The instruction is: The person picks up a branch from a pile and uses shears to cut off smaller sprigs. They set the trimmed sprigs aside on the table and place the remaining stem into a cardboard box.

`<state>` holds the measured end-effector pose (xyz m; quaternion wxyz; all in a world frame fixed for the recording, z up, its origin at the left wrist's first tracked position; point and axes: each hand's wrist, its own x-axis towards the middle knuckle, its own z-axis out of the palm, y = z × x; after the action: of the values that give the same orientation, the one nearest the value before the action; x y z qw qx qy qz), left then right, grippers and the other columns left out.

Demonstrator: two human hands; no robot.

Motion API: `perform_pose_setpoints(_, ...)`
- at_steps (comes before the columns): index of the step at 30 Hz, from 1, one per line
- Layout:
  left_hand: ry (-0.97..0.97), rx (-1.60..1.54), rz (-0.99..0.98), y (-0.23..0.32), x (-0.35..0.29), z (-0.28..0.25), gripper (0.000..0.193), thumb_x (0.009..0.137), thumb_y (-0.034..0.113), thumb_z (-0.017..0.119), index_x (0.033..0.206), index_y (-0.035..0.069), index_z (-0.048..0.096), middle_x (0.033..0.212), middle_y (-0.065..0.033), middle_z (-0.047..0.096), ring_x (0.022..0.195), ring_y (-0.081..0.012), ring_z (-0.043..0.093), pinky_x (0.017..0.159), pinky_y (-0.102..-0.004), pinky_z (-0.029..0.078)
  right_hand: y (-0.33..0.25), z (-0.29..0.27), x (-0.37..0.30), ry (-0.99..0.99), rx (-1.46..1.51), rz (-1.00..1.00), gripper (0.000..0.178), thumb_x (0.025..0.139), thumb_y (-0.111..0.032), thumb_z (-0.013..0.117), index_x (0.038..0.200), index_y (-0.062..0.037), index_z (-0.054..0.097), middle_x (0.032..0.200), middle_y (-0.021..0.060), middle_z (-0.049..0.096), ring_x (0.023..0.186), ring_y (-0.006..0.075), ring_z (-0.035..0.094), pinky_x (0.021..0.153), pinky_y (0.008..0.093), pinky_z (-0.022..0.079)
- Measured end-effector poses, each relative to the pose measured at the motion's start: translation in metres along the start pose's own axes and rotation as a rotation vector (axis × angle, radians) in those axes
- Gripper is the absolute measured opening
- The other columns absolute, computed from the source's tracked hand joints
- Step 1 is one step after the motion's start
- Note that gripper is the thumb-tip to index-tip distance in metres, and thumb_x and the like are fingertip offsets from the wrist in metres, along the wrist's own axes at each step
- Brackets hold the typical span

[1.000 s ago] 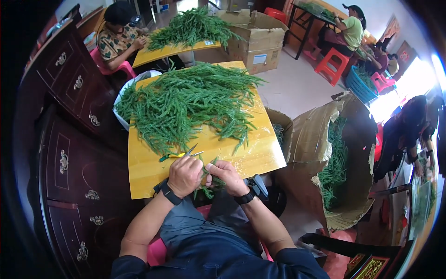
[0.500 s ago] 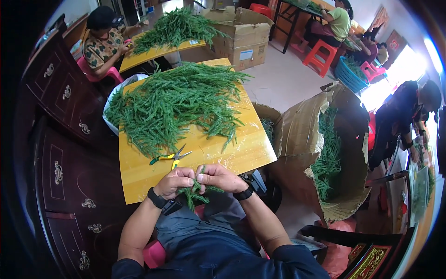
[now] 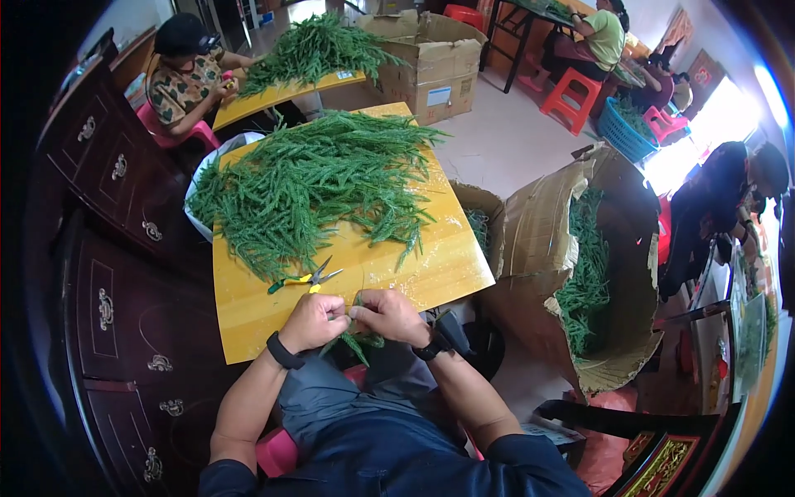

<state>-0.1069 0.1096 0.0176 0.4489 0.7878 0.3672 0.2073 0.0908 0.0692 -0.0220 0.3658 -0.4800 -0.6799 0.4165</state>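
Observation:
Over my lap, at the near edge of the yellow table [image 3: 431, 290], my left hand [image 3: 313, 321] and my right hand [image 3: 389, 316] meet, fingers pinched close together. Between them is a green artificial sprig [image 3: 358, 346], its needled tips hanging below the fingers. Both hands grip its stem end, which the fingers mostly hide. Just beyond my left hand lie pliers [image 3: 308, 280] with yellow and green handles, jaws pointing away to the right. A large heap of green artificial sprigs [image 3: 315, 190] covers the far and left part of the table.
To the right stands a torn cardboard box [image 3: 530, 232] holding more greenery. Dark drawers [image 3: 108, 306] line my left. Beyond are another heaped yellow table [image 3: 257, 103], a second cardboard box [image 3: 443, 74], a blue basket [image 3: 621, 132] and several people at work.
My hands have turned over the sprig, so its tips now hang lower and show less between them. The person at the far right has shifted posture slightly. The pliers have stayed put.

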Motion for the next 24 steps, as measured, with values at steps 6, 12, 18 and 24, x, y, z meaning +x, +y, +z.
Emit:
perform_pose_setpoints(6, 0.119, 0.29, 0.127, 0.022, 0.005, -0.008, 0.019, 0.074, 0.006, 0.062, 0.061, 0.001, 0.048, 0.054, -0.0125, 0.05, 0.048, -0.028, 0.049, 0.048, -0.0372, 0.039, -0.005, 0.0, 0.008, 0.018, 0.518, 0.105, 0.028, 0.097, -0.023, 0.062, 0.081, -0.0013, 0.067, 0.066, 0.0016, 0.066, 0.06, 0.0068, 0.059, 0.054, 0.027, 0.048)
perform_pose_setpoints(12, 0.257, 0.576, 0.218, 0.021, 0.004, 0.004, 0.018, 0.072, 0.009, 0.066, 0.065, 0.002, 0.051, 0.065, -0.0161, 0.058, 0.061, -0.035, 0.058, 0.054, -0.044, 0.044, 0.002, 0.013, 0.006, 0.095, 0.312, 0.212, 0.03, 0.095, -0.026, 0.063, 0.078, -0.0013, 0.065, 0.065, 0.0037, 0.065, 0.063, 0.0088, 0.062, 0.057, 0.0267, 0.049)
perform_pose_setpoints(18, 0.282, 0.632, 0.256, 0.025, 0.002, 0.003, 0.018, 0.075, 0.013, 0.067, 0.07, 0.003, 0.054, 0.07, -0.0127, 0.06, 0.067, -0.0328, 0.059, 0.06, -0.0437, 0.047, -0.003, 0.01, 0.007, 0.121, 0.527, 0.237, 0.028, 0.098, -0.026, 0.061, 0.083, -0.0029, 0.064, 0.069, 0.0013, 0.066, 0.063, 0.0088, 0.061, 0.061, 0.0255, 0.049)
perform_pose_setpoints(24, 0.103, -0.238, -0.028, 0.011, 0.001, -0.011, 0.019, 0.094, 0.022, 0.059, 0.09, 0.004, 0.065, 0.083, -0.0057, 0.067, 0.076, -0.0226, 0.064, 0.07, -0.0377, 0.051, -0.01, -0.007, 0.004, 0.049, 0.827, 0.198, 0.023, 0.101, -0.023, 0.057, 0.089, -0.0044, 0.062, 0.074, 0.0012, 0.065, 0.067, 0.0095, 0.06, 0.065, 0.0249, 0.049)
